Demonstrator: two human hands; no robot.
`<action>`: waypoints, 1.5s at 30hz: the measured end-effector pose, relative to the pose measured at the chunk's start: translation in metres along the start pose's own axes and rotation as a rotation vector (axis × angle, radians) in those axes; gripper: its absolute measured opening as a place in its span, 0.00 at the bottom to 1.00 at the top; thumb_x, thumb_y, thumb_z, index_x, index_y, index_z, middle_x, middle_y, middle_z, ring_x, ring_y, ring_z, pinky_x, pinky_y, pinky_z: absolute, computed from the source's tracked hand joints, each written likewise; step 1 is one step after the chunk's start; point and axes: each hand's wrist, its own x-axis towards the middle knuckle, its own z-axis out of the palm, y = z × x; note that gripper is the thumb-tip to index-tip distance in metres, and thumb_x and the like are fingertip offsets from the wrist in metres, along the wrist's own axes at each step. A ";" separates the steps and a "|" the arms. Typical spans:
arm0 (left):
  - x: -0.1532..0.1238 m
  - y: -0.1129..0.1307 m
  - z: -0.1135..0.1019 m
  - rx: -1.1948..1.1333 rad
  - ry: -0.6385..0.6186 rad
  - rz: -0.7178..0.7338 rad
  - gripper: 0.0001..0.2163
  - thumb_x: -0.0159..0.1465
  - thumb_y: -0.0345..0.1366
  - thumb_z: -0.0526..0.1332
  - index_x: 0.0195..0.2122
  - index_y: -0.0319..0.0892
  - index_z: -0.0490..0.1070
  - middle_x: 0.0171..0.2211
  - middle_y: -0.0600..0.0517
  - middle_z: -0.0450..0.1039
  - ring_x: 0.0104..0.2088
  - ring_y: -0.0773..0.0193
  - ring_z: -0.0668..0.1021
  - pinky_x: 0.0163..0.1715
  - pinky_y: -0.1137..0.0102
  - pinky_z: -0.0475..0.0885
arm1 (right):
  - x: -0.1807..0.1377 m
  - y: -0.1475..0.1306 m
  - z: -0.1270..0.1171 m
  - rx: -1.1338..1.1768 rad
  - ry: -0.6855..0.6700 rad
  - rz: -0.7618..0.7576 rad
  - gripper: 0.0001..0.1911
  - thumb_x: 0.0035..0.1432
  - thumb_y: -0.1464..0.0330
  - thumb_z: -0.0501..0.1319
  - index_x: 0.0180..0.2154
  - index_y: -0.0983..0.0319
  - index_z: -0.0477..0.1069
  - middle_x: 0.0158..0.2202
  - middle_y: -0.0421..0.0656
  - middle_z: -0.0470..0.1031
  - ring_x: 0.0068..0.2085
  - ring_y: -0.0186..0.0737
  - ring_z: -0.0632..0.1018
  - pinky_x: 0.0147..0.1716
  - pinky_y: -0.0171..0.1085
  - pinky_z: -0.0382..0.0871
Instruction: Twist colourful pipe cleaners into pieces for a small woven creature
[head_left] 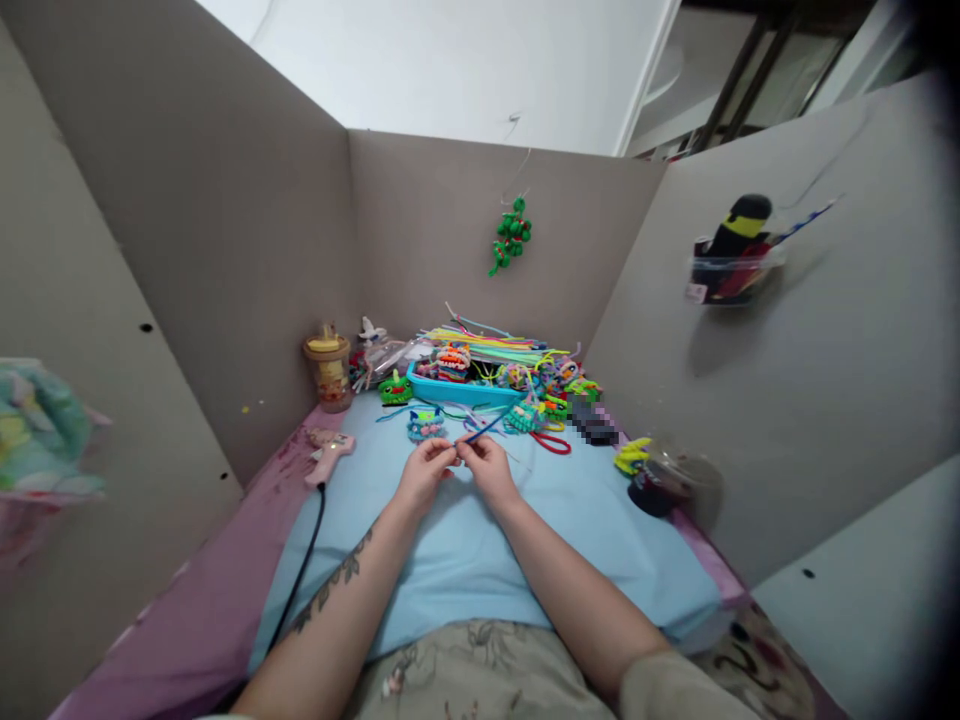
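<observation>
My left hand [425,470] and my right hand [486,466] meet over the light blue cloth [465,540], fingers pinched together. Between them they hold a blue pipe cleaner [484,431] that runs up and to the right from the fingertips. Just beyond the hands lies a small blue pipe-cleaner figure [425,424]. Red scissors [551,442] lie to the right of my right hand.
A blue tray [459,392] with colourful pipe cleaners and small figures stands at the back. A pink glue gun [328,452] with a black cord lies left. A yellow cup [328,370] stands back left, a dark bowl [656,490] right. Grey cardboard walls enclose the desk.
</observation>
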 end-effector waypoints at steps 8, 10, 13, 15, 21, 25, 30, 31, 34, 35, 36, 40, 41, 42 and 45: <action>0.001 -0.007 0.000 0.247 0.017 0.071 0.14 0.47 0.41 0.65 0.31 0.38 0.73 0.25 0.51 0.73 0.25 0.66 0.74 0.23 0.75 0.64 | 0.002 0.013 -0.014 0.002 -0.004 0.070 0.13 0.47 0.60 0.62 0.28 0.64 0.72 0.23 0.39 0.71 0.25 0.34 0.70 0.24 0.32 0.63; 0.003 -0.008 -0.002 0.318 0.029 0.131 0.11 0.47 0.41 0.65 0.27 0.38 0.73 0.20 0.53 0.70 0.22 0.69 0.71 0.21 0.76 0.62 | 0.002 0.014 -0.014 0.008 -0.006 0.065 0.12 0.46 0.60 0.62 0.28 0.64 0.72 0.24 0.39 0.71 0.25 0.33 0.70 0.24 0.32 0.63; 0.004 -0.008 -0.004 0.336 0.052 0.167 0.10 0.47 0.40 0.65 0.25 0.38 0.72 0.18 0.56 0.66 0.20 0.72 0.67 0.20 0.77 0.59 | -0.001 0.014 -0.012 0.030 0.001 0.055 0.12 0.46 0.61 0.62 0.30 0.64 0.72 0.24 0.39 0.71 0.25 0.33 0.70 0.25 0.32 0.63; 0.005 -0.008 -0.006 0.289 0.077 0.135 0.10 0.47 0.40 0.65 0.26 0.38 0.72 0.19 0.56 0.66 0.20 0.72 0.67 0.20 0.77 0.59 | -0.002 0.014 -0.011 0.049 -0.009 0.060 0.12 0.46 0.62 0.62 0.31 0.64 0.71 0.23 0.39 0.70 0.25 0.33 0.69 0.25 0.32 0.62; 0.004 -0.003 -0.007 -0.047 0.054 -0.076 0.12 0.44 0.37 0.68 0.28 0.39 0.70 0.23 0.55 0.68 0.24 0.72 0.71 0.23 0.78 0.63 | -0.004 0.009 -0.008 0.077 -0.046 0.053 0.09 0.47 0.64 0.62 0.28 0.65 0.70 0.23 0.37 0.68 0.24 0.31 0.67 0.25 0.31 0.60; 0.001 0.001 -0.006 -0.151 -0.022 -0.181 0.11 0.44 0.33 0.69 0.28 0.38 0.70 0.25 0.53 0.69 0.27 0.70 0.73 0.23 0.78 0.65 | -0.004 0.008 -0.009 0.110 -0.031 0.097 0.10 0.47 0.63 0.62 0.28 0.64 0.68 0.19 0.35 0.64 0.22 0.30 0.64 0.22 0.30 0.57; -0.003 0.002 -0.002 -0.113 -0.112 -0.185 0.12 0.46 0.34 0.69 0.29 0.37 0.70 0.27 0.52 0.69 0.28 0.70 0.73 0.24 0.78 0.66 | -0.003 0.013 -0.011 0.122 0.024 0.085 0.11 0.47 0.63 0.61 0.29 0.64 0.67 0.21 0.36 0.65 0.22 0.30 0.65 0.23 0.31 0.58; -0.003 0.002 -0.002 -0.096 -0.133 -0.172 0.12 0.46 0.35 0.69 0.29 0.37 0.70 0.26 0.53 0.69 0.27 0.71 0.72 0.24 0.78 0.65 | -0.003 0.013 -0.011 0.121 0.026 0.076 0.11 0.47 0.63 0.61 0.30 0.64 0.67 0.21 0.36 0.66 0.23 0.30 0.65 0.23 0.31 0.58; -0.003 0.001 -0.002 -0.039 -0.107 -0.080 0.12 0.46 0.36 0.69 0.28 0.38 0.69 0.24 0.55 0.68 0.23 0.74 0.70 0.22 0.79 0.63 | -0.004 0.012 -0.011 0.114 0.023 0.059 0.11 0.47 0.62 0.61 0.29 0.63 0.67 0.21 0.36 0.65 0.23 0.31 0.65 0.24 0.31 0.58; -0.002 0.001 -0.002 -0.030 -0.072 -0.043 0.12 0.46 0.36 0.69 0.27 0.38 0.68 0.23 0.56 0.67 0.22 0.75 0.69 0.22 0.80 0.63 | -0.004 0.011 -0.011 0.114 0.029 0.057 0.11 0.47 0.62 0.61 0.29 0.63 0.67 0.21 0.36 0.65 0.23 0.30 0.65 0.23 0.31 0.58; -0.001 0.000 -0.003 -0.032 -0.041 -0.015 0.12 0.46 0.36 0.69 0.26 0.38 0.68 0.22 0.57 0.67 0.21 0.76 0.68 0.22 0.80 0.62 | -0.005 0.009 -0.011 0.115 0.039 0.056 0.11 0.47 0.62 0.61 0.29 0.63 0.67 0.20 0.35 0.64 0.23 0.30 0.64 0.23 0.31 0.57; 0.004 0.000 -0.007 -0.170 -0.006 -0.045 0.14 0.43 0.35 0.70 0.26 0.39 0.66 0.21 0.58 0.65 0.23 0.75 0.70 0.21 0.81 0.63 | -0.005 0.003 -0.009 0.135 0.062 0.038 0.11 0.46 0.62 0.62 0.27 0.63 0.66 0.19 0.35 0.62 0.22 0.30 0.62 0.22 0.31 0.55; 0.005 0.000 -0.008 -0.214 0.000 -0.073 0.15 0.42 0.35 0.71 0.27 0.39 0.66 0.21 0.58 0.65 0.23 0.75 0.70 0.21 0.82 0.63 | -0.005 0.003 -0.009 0.144 0.068 0.033 0.11 0.46 0.62 0.62 0.27 0.63 0.66 0.19 0.35 0.61 0.22 0.29 0.62 0.22 0.31 0.55; 0.005 0.000 -0.008 -0.246 0.009 -0.095 0.16 0.41 0.34 0.71 0.28 0.40 0.66 0.21 0.58 0.65 0.23 0.75 0.71 0.21 0.82 0.64 | -0.005 0.002 -0.008 0.152 0.074 0.031 0.11 0.46 0.62 0.62 0.27 0.63 0.66 0.18 0.34 0.61 0.21 0.29 0.62 0.22 0.31 0.55; 0.005 0.000 -0.007 -0.210 0.031 -0.106 0.17 0.42 0.35 0.71 0.30 0.40 0.67 0.23 0.58 0.66 0.25 0.73 0.73 0.22 0.81 0.65 | -0.004 0.004 -0.008 0.167 0.076 0.030 0.10 0.47 0.62 0.61 0.29 0.63 0.67 0.19 0.35 0.62 0.21 0.30 0.63 0.22 0.31 0.57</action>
